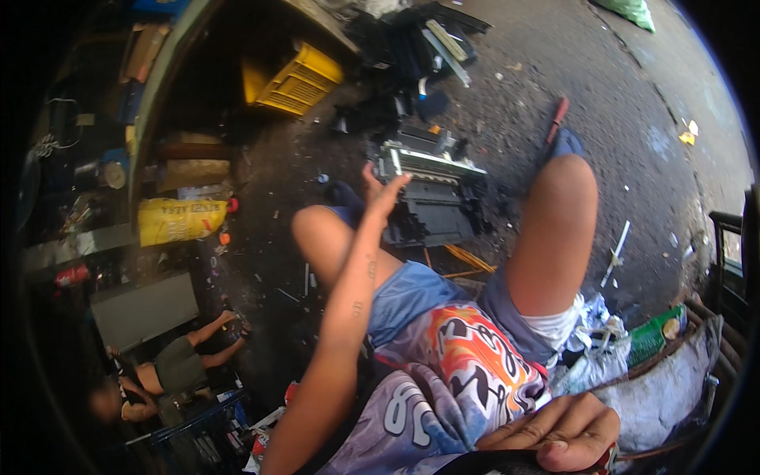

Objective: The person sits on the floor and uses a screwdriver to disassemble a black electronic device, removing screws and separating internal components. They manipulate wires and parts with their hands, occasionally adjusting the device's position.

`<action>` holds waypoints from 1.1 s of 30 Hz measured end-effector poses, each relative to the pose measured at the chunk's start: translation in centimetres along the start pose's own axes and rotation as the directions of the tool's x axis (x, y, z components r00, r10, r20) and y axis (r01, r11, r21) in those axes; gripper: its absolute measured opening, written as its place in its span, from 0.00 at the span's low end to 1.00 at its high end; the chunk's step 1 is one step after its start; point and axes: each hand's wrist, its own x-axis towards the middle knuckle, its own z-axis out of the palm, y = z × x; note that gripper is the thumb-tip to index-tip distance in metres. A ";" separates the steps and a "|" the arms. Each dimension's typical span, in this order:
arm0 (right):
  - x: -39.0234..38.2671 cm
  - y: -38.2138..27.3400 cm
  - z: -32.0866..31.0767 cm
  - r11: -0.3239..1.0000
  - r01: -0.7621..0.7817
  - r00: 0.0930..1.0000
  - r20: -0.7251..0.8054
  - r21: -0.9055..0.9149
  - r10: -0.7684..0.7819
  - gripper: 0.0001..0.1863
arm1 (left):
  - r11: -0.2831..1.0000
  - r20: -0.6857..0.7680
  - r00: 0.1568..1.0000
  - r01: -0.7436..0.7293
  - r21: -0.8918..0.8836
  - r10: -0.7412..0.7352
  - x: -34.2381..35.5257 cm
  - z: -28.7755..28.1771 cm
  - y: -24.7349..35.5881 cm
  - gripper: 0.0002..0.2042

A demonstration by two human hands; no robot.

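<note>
Between my knees on the ground lies a dismantled black machine body [435,218] with a pale metal rail [439,162] across its far side; it looks like a printer chassis. My left hand [383,196] reaches forward and grips the chassis at its left end, thumb on the near side and fingers on the far side. My right hand [566,434] rests low against my patterned shirt [467,348], with its fingers laid side by side and no object visible in it. A red-handled tool [559,115] lies beside my right foot.
Black plastic parts [404,47] are heaped ahead. A yellow crate [301,79] stands front left, with a yellow sack [182,220] nearer. Another person [178,368] is at lower left. Plastic bags [590,352] and a grey sack [665,396] lie right. Debris dots the ground.
</note>
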 end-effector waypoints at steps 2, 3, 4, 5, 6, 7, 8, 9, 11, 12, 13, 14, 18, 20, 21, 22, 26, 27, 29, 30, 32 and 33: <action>0.3 0.3 0.0 1.000 0.012 1.000 0.023 0.002 -0.012 0.22 | 1.000 -0.002 1.000 0.006 -0.010 -0.006 -0.2 -0.5 0.0 0.57; 0.5 0.7 0.3 1.000 0.028 1.000 0.012 0.000 -0.028 0.21 | 1.000 0.007 1.000 0.005 -0.028 -0.005 -0.2 -0.3 0.1 0.57; 0.4 1.0 0.4 0.999 0.043 0.999 0.008 -0.002 -0.043 0.21 | 0.999 0.009 1.000 0.004 -0.045 -0.004 -0.1 -0.2 0.0 0.57; 0.4 1.1 0.7 0.999 0.049 0.999 0.012 0.012 -0.049 0.20 | 0.998 -0.005 1.000 -0.017 -0.061 0.017 0.2 -0.6 -1.2 0.57; 0.1 1.2 0.8 0.998 0.058 0.998 0.008 0.016 -0.058 0.20 | 0.996 -0.016 0.999 -0.041 -0.077 0.039 0.4 -0.9 -2.4 0.57; -0.2 1.4 0.9 0.997 0.077 0.997 -0.003 0.014 -0.077 0.20 | 0.999 -0.019 0.999 -0.031 -0.029 0.031 0.2 -0.6 -2.1 0.57; -0.5 1.2 0.9 0.994 0.110 0.994 -0.018 0.009 -0.110 0.19 | 0.999 -0.020 0.999 -0.032 0.027 0.033 0.0 -0.6 -1.1 0.58; -0.9 0.9 1.1 0.990 0.141 0.990 -0.029 0.015 -0.141 0.19 | 0.995 -0.029 0.998 -0.048 0.082 0.051 0.1 -0.9 -1.5 0.58; -1.5 1.2 1.7 0.982 0.188 0.980 -0.071 -0.012 -0.188 0.18 | 0.994 0.049 0.997 -0.069 0.080 0.065 0.2 -1.4 -2.4 0.60; -1.7 1.7 2.1 0.977 0.211 0.971 -0.109 -0.039 -0.214 0.18 | 0.997 0.124 0.990 -0.071 0.036 0.066 0.1 -1.6 -2.6 0.61; -2.1 2.2 2.5 0.967 0.241 0.953 -0.166 -0.082 -0.252 0.17 | 0.992 0.160 0.982 -0.114 0.053 0.104 -0.2 -1.3 -1.9 0.62; -2.6 2.3 3.0 0.964 0.245 0.938 -0.227 -0.098 -0.262 0.17 | 0.992 0.158 0.982 -0.113 0.057 0.103 -0.6 -2.0 -3.9 0.62; -1.6 2.0 -4.2 0.999 -0.022 0.935 0.354 0.041 0.006 0.20 | 0.956 0.184 0.954 -0.262 0.131 0.236 0.6 -2.2 -5.2 0.64; -2.9 0.9 -6.7 0.870 -0.415 0.905 -0.024 -0.268 0.424 0.38 | 0.939 0.165 0.942 -0.316 0.136 0.293 0.1 -2.0 -4.6 0.64; -2.7 1.0 -6.6 0.787 -0.536 0.829 -0.367 -0.306 0.422 0.34 | 0.941 0.151 0.945 -0.310 0.137 0.290 -0.1 -1.7 -4.7 0.63; -3.7 4.9 -12.5 0.877 -0.294 0.951 -0.213 -0.381 0.226 0.29 | 0.940 0.133 0.946 -0.313 0.139 0.295 -0.4 -1.7 -5.1 0.64; 1.1 6.4 -16.0 0.442 -0.823 0.552 -0.684 -0.356 0.477 0.17 | 0.977 0.209 0.955 -0.211 -0.024 0.211 -1.2 -3.1 -4.8 0.65; 2.2 7.4 -16.7 0.277 -0.766 0.641 -0.661 -0.579 0.390 0.17 | 0.978 0.202 0.958 -0.186 -0.094 0.202 -1.5 -3.5 -5.2 0.65; 4.1 9.7 -17.9 0.039 -0.604 0.765 -0.565 -0.796 0.310 0.18 | 0.959 0.221 0.961 -0.107 -0.262 0.168 -1.9 -4.0 -4.5 0.64; 4.6 10.5 -18.7 -0.009 -0.557 0.793 -0.535 -0.830 0.292 0.18 | 0.963 0.242 0.961 -0.070 -0.259 0.135 -1.4 -3.8 -3.8 0.62; 4.6 11.6 -20.1 -0.113 -0.500 0.805 -0.509 -0.859 0.306 0.18 | 0.968 0.293 0.956 0.067 -0.243 0.007 -0.8 -3.8 -2.1 0.60; 4.2 12.4 -20.7 -0.144 -0.476 0.811 -0.496 -0.868 0.311 0.18 | 0.976 0.283 0.959 0.051 -0.212 0.012 0.1 -4.0 -2.5 0.59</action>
